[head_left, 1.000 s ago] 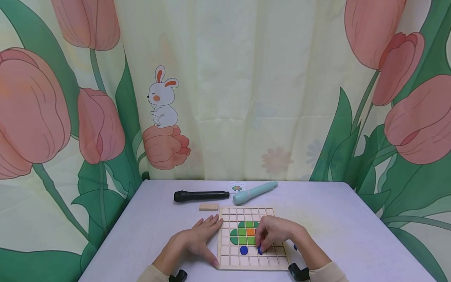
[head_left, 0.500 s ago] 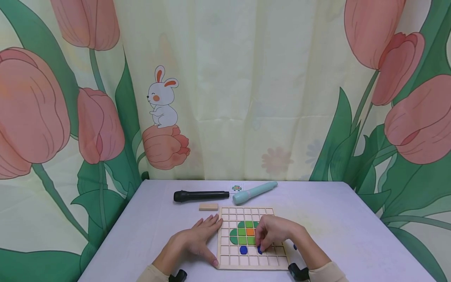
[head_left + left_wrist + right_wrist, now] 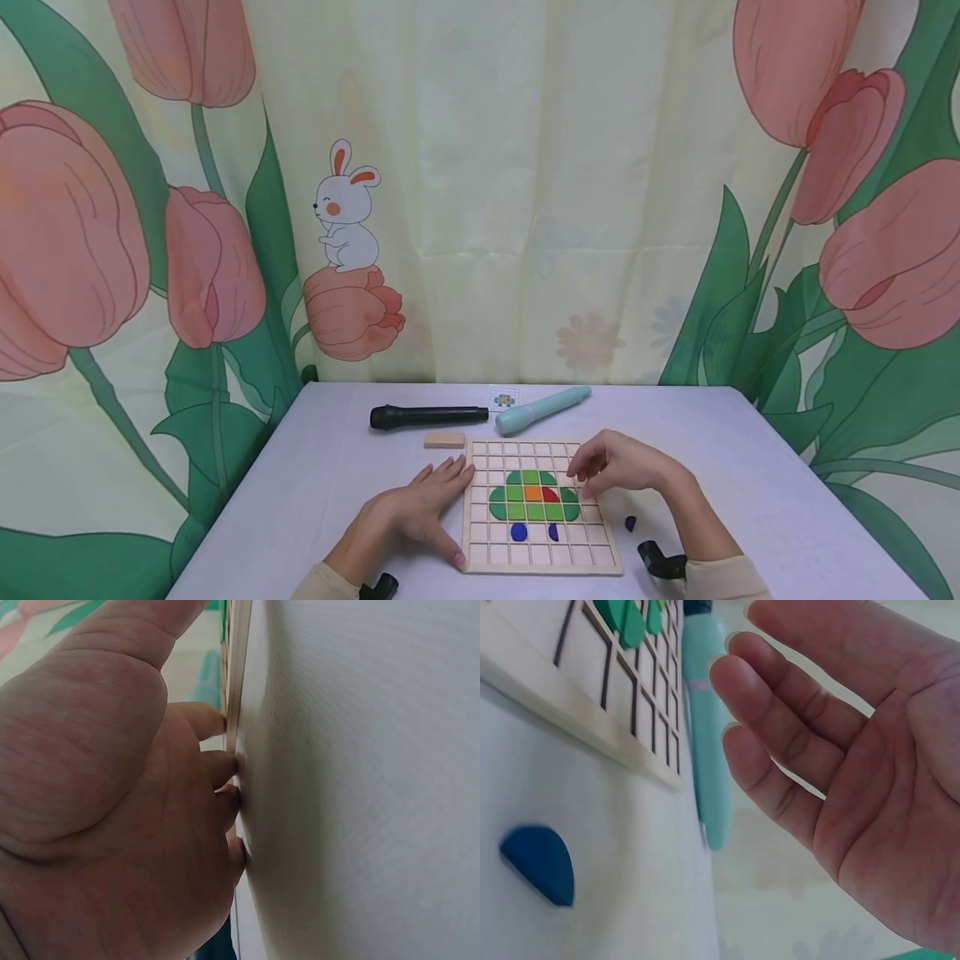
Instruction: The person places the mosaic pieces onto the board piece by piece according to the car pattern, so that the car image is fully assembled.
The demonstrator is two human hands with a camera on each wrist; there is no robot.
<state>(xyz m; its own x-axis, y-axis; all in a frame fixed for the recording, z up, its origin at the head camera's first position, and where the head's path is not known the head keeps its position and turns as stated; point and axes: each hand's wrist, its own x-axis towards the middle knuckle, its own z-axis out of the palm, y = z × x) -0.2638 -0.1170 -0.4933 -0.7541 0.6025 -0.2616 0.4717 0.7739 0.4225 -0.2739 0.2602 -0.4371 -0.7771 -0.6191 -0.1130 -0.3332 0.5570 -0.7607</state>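
Tulip curtain behind the table (image 3: 750,475); left hand (image 3: 420,510) flat, steadying the board (image 3: 542,567); right hand (image 3: 622,467) loose, empty; blue piece (image 3: 630,523) beside the board looks light, stiff; pinch its edges.

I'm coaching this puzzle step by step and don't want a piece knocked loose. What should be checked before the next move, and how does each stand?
1. Board steadied: left hand rests flat on the table against the left edge of the wooden grid board. Ok.
2. Right hand free: fingers relaxed, holding nothing, above the board's right side. Ok.
3. Placed pieces seated: the green shape with orange and red tiles looks level in its cells. Ok.
4. Next piece within view: loose blue piece lies on the table right of the board. Ok.
5. Pattern card readable: too small. Cannot tell.
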